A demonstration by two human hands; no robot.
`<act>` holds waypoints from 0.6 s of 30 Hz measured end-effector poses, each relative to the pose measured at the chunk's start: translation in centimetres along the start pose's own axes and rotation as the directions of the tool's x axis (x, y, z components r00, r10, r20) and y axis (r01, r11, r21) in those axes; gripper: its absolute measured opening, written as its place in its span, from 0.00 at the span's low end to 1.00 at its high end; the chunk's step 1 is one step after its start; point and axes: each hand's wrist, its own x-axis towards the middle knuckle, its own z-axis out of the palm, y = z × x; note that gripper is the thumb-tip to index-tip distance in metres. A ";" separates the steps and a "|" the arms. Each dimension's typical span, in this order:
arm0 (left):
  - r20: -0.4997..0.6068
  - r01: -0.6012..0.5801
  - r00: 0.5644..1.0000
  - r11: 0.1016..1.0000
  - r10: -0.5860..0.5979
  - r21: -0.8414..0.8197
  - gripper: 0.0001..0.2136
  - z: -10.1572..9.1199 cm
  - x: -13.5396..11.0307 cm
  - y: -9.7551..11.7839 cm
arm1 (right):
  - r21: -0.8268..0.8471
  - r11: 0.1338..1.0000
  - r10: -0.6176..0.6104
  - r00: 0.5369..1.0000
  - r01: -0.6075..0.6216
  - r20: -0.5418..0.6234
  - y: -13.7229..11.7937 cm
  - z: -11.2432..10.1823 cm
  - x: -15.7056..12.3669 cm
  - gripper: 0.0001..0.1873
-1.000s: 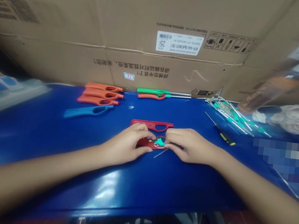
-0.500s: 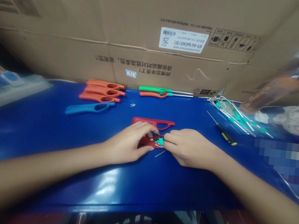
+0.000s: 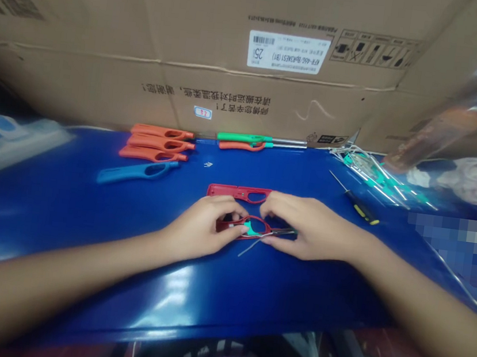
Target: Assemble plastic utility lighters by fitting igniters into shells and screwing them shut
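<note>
On the blue table point(image 3: 65, 203), my left hand point(image 3: 202, 226) curls round the left end of a red lighter shell half point(image 3: 253, 232) lying flat. My right hand point(image 3: 306, 224) pinches its right end, where a thin metal tube and wire stick out. A teal trigger piece point(image 3: 250, 227) sits inside the shell between my fingertips. A second red shell half point(image 3: 239, 192) lies just behind my hands.
Three orange shells point(image 3: 156, 143) and a blue one point(image 3: 133, 171) lie at the back left. A green and orange lighter point(image 3: 260, 142) rests by the cardboard box point(image 3: 236, 56). A screwdriver point(image 3: 359, 205) and a heap of teal-tipped metal tubes point(image 3: 373, 175) are at the right.
My hands have drawn slightly apart along the red shell, so the teal piece and the trigger opening now show. The right hand slid rightwards toward the metal tube.
</note>
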 end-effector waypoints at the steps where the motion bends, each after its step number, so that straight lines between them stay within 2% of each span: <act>1: -0.005 0.008 1.000 1.000 -0.008 -0.013 0.07 0.0 0.0 0.0 | 0.035 0.999 0.036 0.999 -0.036 -0.003 0.3 -0.4 -0.2 0.12; 3: -0.013 0.023 1.000 0.999 -0.024 -0.034 0.08 0.0 -0.1 0.1 | 0.080 0.994 0.075 0.997 -0.076 0.020 1.1 -0.9 -0.6 0.09; 5: -0.020 0.029 0.999 0.999 -0.030 -0.044 0.08 0.0 -0.1 0.0 | 0.131 0.989 0.061 0.997 -0.067 0.049 1.8 -1.1 -0.9 0.05; 12: -0.047 0.023 0.999 0.997 -0.026 -0.078 0.08 0.2 -0.2 -0.2 | 0.275 0.955 0.084 0.990 -0.112 0.113 1.8 -0.8 -0.3 0.06; 18: -0.094 -0.029 0.995 0.999 0.026 -0.030 0.07 0.2 -0.2 0.0 | 0.180 0.973 0.131 0.987 -0.146 0.091 1.0 -0.6 -0.1 0.05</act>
